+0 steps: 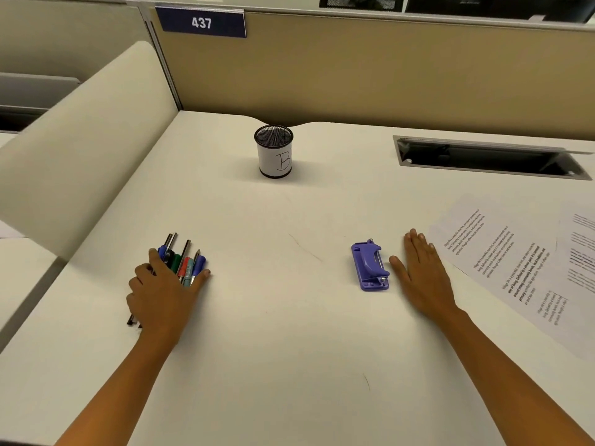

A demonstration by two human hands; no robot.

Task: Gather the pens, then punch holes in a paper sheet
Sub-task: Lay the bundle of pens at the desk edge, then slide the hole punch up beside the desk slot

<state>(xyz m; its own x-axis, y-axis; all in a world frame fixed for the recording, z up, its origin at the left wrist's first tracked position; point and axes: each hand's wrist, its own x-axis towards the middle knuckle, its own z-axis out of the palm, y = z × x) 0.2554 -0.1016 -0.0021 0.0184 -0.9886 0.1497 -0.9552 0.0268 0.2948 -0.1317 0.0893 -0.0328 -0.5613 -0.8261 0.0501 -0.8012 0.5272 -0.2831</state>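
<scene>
Left hand over bunched pens

Under the left hand the pens' middles are hidden, and right of the right hand the printed sheets run off frame, their print unreadable.

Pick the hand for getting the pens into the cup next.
Left. The left hand already lies on the pens, fingers curled around them. The right hand rests flat beside the hole punch, away from them.
</scene>
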